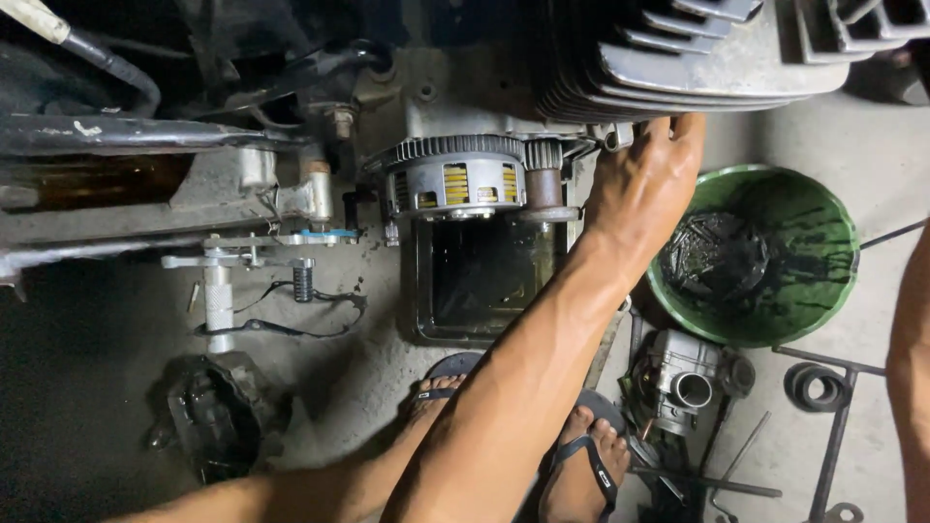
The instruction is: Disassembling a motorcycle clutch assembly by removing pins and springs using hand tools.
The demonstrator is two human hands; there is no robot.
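The small fitting [613, 137] at the base of the finned cylinder [678, 58] sits just right of the exposed clutch gear [455, 179]. The person's left hand [641, 189] is on it, fingers [668, 136] close together and bent onto it. Whether they pinch it or only press against it cannot be told. The right hand is out of view; a bare limb [911, 368] runs along the right edge. Judging by this, the step in hand is finger work at that fitting, with no tool in the hand. A further move there would call for a sure grip on an oily part in a tight gap. Below the clutch stands a dark drain pan [475, 291]. To the right are a green bowl [833, 291] of oily parts and a carburettor [683, 383] on the floor [872, 136]
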